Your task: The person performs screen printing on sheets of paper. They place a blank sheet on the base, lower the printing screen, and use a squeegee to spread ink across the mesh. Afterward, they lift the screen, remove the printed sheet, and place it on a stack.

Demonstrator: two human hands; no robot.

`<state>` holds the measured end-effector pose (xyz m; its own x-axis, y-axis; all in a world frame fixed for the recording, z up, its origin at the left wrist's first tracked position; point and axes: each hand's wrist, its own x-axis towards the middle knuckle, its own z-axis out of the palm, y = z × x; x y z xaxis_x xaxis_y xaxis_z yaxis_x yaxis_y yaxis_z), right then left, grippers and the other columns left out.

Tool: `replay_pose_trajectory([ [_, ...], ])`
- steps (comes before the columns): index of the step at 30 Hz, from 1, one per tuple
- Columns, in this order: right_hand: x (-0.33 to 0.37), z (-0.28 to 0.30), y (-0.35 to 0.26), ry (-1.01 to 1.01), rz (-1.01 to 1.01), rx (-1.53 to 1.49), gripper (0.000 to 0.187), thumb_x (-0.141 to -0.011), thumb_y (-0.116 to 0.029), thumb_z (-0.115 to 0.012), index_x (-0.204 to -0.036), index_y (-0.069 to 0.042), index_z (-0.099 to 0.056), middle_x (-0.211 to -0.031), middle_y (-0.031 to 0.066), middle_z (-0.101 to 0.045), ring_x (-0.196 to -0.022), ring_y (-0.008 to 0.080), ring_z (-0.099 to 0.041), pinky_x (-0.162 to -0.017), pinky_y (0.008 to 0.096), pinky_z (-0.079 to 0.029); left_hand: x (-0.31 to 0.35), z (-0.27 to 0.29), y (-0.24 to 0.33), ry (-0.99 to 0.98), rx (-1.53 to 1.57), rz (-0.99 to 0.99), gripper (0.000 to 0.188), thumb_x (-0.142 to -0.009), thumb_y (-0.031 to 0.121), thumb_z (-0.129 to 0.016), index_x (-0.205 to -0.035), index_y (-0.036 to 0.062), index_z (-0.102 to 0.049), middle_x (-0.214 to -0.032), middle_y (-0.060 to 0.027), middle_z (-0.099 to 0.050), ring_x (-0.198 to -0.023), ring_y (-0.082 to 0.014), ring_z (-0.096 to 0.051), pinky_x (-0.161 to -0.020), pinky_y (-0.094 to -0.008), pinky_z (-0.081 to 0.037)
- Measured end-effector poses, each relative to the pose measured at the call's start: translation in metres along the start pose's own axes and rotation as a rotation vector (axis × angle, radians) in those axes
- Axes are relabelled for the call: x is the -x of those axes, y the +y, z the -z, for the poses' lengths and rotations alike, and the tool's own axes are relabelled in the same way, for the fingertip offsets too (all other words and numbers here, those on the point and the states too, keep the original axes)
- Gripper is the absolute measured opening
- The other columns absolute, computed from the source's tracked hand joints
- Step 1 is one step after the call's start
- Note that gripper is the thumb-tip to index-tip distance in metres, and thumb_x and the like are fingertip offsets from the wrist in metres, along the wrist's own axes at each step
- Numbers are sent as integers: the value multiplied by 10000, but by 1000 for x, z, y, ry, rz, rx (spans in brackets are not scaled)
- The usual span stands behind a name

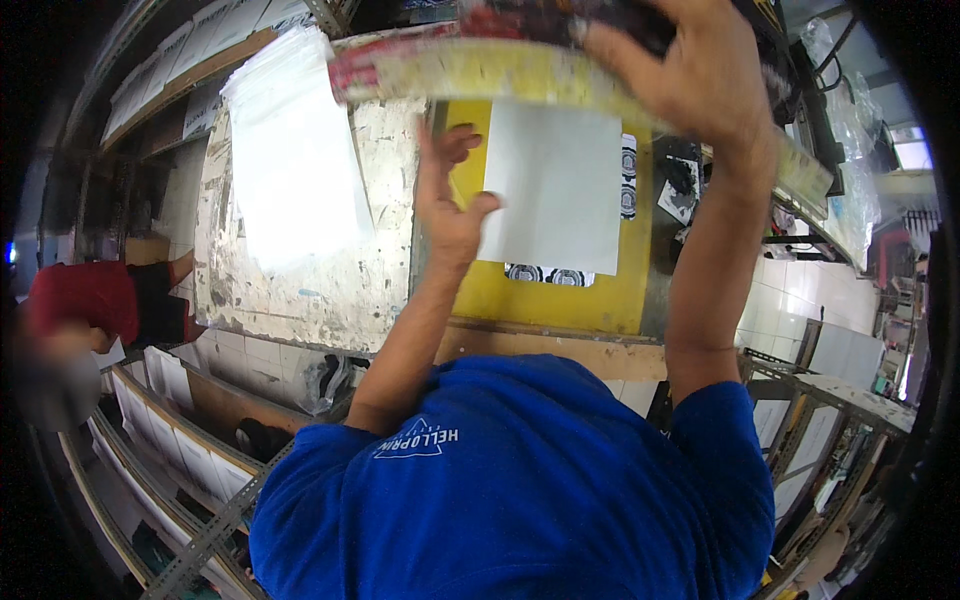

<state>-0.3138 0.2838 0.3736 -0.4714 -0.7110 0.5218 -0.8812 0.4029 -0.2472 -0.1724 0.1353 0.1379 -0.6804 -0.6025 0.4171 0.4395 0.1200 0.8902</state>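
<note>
Co-worker: a person in a red shirt (85,300) and black shorts, beyond the table's left side.
Table: a pale, paint-flecked worktop (225,240).
Stack: white sheets (295,160) in a loose pile on it.
Left hand: the left hand (452,200) is open, fingers and thumb apart, at the white sheet's left edge; whether it touches is unclear.
Frame: a long yellowish bar (450,75), red-stained at its left end, across the top, slightly blurred.
Board: a flat yellow surface (480,305).
Sheet: one blank white sheet (555,190) lies over the board, black-and-white emblems (628,180) showing past its right and lower edges.
Right hand: the right hand (715,80) lies over the bar; fingertips cut off, so I cannot tell whether it grips.
</note>
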Motion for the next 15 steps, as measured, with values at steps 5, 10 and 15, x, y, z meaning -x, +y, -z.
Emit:
replay_pose_trajectory([
  [5,86,-48,-22,12,4,73,566,-705,-191,-826,-1260,-238,-725,-905,140,-675,-789,310,-637,-719,399,-511,21,43,58,174,164,140,1127,-685,215,-943,-1556,-56,-281,-1388,-159,-561,-1221,-251,-585,-1047,-395,-479],
  [10,155,-107,-17,-130,-168,-135,542,-761,-216,-789,-1294,-266,-703,-1018,207,-677,-882,359,-655,-761,436,-499,117,101,-5,53,-59,439,908,-669,145,-939,-1434,-65,-498,-1377,-163,-583,-1252,-260,-569,-1077,-407,-459],
  [15,212,-174,-6,-430,-256,-135,697,-755,-217,-795,-1421,-256,-594,-1130,202,-663,-1032,351,-625,-910,476,-433,149,129,-49,-127,-540,139,907,-644,259,-925,-1420,-10,-541,-1456,-177,-529,-1318,-337,-500,-1113,-460,-393],
])
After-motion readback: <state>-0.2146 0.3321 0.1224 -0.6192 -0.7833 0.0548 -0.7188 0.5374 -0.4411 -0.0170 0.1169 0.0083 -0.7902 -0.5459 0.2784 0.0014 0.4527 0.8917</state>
